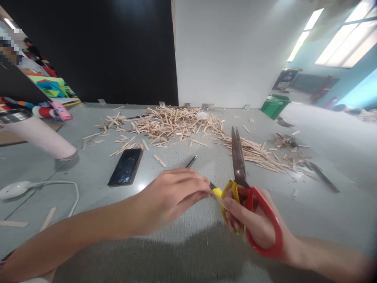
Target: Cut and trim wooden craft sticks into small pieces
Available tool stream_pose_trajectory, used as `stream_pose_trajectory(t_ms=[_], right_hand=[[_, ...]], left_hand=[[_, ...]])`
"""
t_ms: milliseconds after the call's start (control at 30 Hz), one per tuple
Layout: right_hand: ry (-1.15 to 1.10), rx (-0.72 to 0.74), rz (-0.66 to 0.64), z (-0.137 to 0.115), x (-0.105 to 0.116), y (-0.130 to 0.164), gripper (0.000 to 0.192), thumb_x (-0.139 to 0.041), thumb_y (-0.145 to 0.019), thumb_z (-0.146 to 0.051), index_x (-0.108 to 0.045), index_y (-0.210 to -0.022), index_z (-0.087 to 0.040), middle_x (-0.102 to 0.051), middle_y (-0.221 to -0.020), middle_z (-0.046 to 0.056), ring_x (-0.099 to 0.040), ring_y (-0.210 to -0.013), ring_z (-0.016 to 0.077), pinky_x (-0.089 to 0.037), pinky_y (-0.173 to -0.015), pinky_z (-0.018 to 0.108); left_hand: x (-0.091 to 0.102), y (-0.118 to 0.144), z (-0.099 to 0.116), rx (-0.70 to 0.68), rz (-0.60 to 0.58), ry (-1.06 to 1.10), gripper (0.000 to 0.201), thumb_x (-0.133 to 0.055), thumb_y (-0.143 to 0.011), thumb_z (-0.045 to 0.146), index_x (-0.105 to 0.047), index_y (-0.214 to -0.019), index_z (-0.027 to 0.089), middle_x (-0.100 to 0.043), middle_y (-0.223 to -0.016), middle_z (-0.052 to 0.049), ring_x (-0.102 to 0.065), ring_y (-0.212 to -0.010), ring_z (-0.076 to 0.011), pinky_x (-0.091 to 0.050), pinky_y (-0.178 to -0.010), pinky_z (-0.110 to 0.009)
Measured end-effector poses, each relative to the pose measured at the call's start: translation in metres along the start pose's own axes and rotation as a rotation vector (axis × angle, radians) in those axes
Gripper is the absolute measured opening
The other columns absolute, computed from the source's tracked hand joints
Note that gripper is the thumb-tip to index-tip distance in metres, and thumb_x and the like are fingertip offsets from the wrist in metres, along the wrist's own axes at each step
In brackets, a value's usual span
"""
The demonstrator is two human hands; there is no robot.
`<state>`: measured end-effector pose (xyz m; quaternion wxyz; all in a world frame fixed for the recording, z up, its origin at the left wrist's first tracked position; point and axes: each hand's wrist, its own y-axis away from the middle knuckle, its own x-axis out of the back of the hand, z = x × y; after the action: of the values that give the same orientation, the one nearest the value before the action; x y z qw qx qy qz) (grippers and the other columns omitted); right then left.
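two hands at work over a grey table (182,228), near edge, centre.

right hand (259,224): grip closed through the red loops of a pair of scissors (244,184); blades together, pointing up and away, yellow tape wound at the pivot.

left hand (173,196): fingertips pinched together on a small thin piece with a yellow end (217,192), held touching the scissors just below the pivot. whether that piece is a stick or a tool cannot be told; blurred.

handling note: the cut looks likely to go best with the piece steadied close to the pivot, left fingertips kept clear of the blades, and the blades opened only as far as the piece needs.

surface items: large heap of wooden sticks (176,122) far centre; second, neater spread of sticks (256,151) far right, with scraps beyond; dark pen (191,161) just beyond the left hand; black phone (125,166) left of centre, face up; pink tumbler (38,137) far left; white device with cable (17,189) near left.

room: black panel and white panel behind the table; coloured paper goods on shelves, left; green bin (275,105) and bright windows, far right.
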<state>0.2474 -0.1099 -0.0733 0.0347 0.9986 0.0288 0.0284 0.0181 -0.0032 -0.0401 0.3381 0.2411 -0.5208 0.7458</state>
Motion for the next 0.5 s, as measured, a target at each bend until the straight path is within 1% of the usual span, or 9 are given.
stream_pose_trajectory(t_ms=[67, 167, 267, 333, 400, 500], right_hand=[[0.014, -0.002, -0.002, 0.001, 0.000, 0.000, 0.045, -0.070, -0.102, -0.058, -0.065, -0.080, -0.019, -0.061, -0.061, -0.003, -0.058, -0.051, 0.0107, -0.048, -0.051, 0.021], [0.037, 0.000, -0.011, 0.002, 0.000, 0.001, 0.045, -0.069, -0.103, -0.057, -0.065, -0.079, -0.019, -0.061, -0.062, -0.003, -0.058, -0.052, 0.0114, -0.048, -0.051, 0.022], [0.068, 0.017, -0.014, 0.003, 0.000, 0.001, 0.043, -0.068, -0.104, -0.054, -0.065, -0.080, -0.019, -0.063, -0.063, -0.002, -0.059, -0.055, 0.0117, -0.048, -0.053, 0.022], [0.064, 0.019, -0.003, 0.003, 0.000, 0.001, 0.043, -0.068, -0.104, -0.054, -0.065, -0.080, -0.019, -0.063, -0.062, -0.002, -0.060, -0.054, 0.0118, -0.047, -0.052, 0.022], [0.054, 0.013, 0.009, 0.004, 0.001, 0.000, 0.044, -0.068, -0.104, -0.055, -0.065, -0.079, -0.019, -0.063, -0.061, -0.002, -0.060, -0.053, 0.0120, -0.047, -0.051, 0.022], [0.054, 0.007, 0.027, 0.005, 0.002, -0.001, 0.044, -0.067, -0.104, -0.056, -0.064, -0.079, -0.019, -0.064, -0.060, -0.002, -0.060, -0.052, 0.0122, -0.047, -0.051, 0.022]], left_hand=[[-0.001, 0.000, 0.003, 0.038, -0.027, -0.036, 0.007, -0.057, -0.108, 0.010, -0.064, -0.108, 0.014, -0.075, -0.100, -0.007, -0.070, -0.092, -0.0173, -0.054, -0.086, -0.027], [-0.004, 0.001, 0.007, 0.070, -0.111, -0.121, 0.014, -0.048, -0.110, 0.008, -0.058, -0.104, 0.015, -0.067, -0.091, -0.005, -0.064, -0.081, -0.0172, -0.051, -0.075, -0.029], [-0.009, 0.002, 0.009, 0.149, -0.149, -0.107, 0.016, -0.043, -0.109, 0.005, -0.052, -0.103, 0.018, -0.063, -0.092, -0.003, -0.060, -0.078, -0.0158, -0.049, -0.072, -0.028], [-0.012, 0.003, 0.008, 0.266, -0.121, -0.034, 0.014, -0.045, -0.110, 0.010, -0.051, -0.103, 0.020, -0.063, -0.090, -0.001, -0.059, -0.075, -0.0141, -0.048, -0.069, -0.026], [-0.012, 0.002, 0.006, 0.415, -0.079, 0.070, 0.012, -0.045, -0.113, 0.019, -0.050, -0.102, 0.021, -0.064, -0.086, 0.002, -0.060, -0.072, -0.0127, -0.047, -0.065, -0.025], [-0.008, -0.001, 0.003, 0.608, 0.036, 0.246, 0.023, -0.043, -0.116, 0.032, -0.054, -0.100, 0.021, -0.068, -0.081, 0.002, -0.062, -0.068, -0.0113, -0.049, -0.063, -0.023]])
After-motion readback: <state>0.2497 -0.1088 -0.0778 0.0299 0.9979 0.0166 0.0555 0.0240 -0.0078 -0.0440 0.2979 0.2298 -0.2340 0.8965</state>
